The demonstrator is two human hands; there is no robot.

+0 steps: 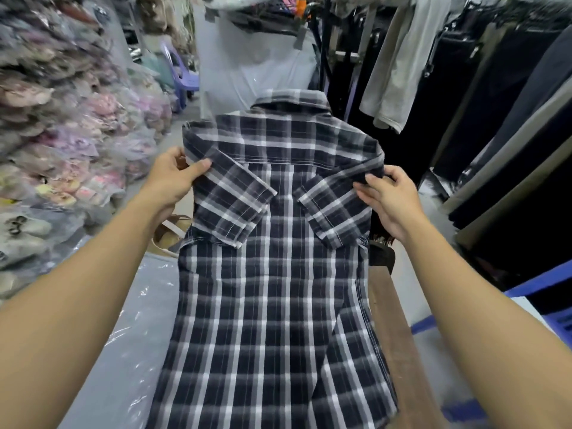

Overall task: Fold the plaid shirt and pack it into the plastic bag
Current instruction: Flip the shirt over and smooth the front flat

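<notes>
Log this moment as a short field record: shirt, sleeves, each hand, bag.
shirt: plaid shirt, back side up, collar away from the person
sleeves: both folded in over the back
left hand: left hand pinching the shirt's left shoulder edge
right hand: right hand gripping the right shoulder edge
bag: clear plastic lies under and left of the shirt; shirt not packed
</notes>
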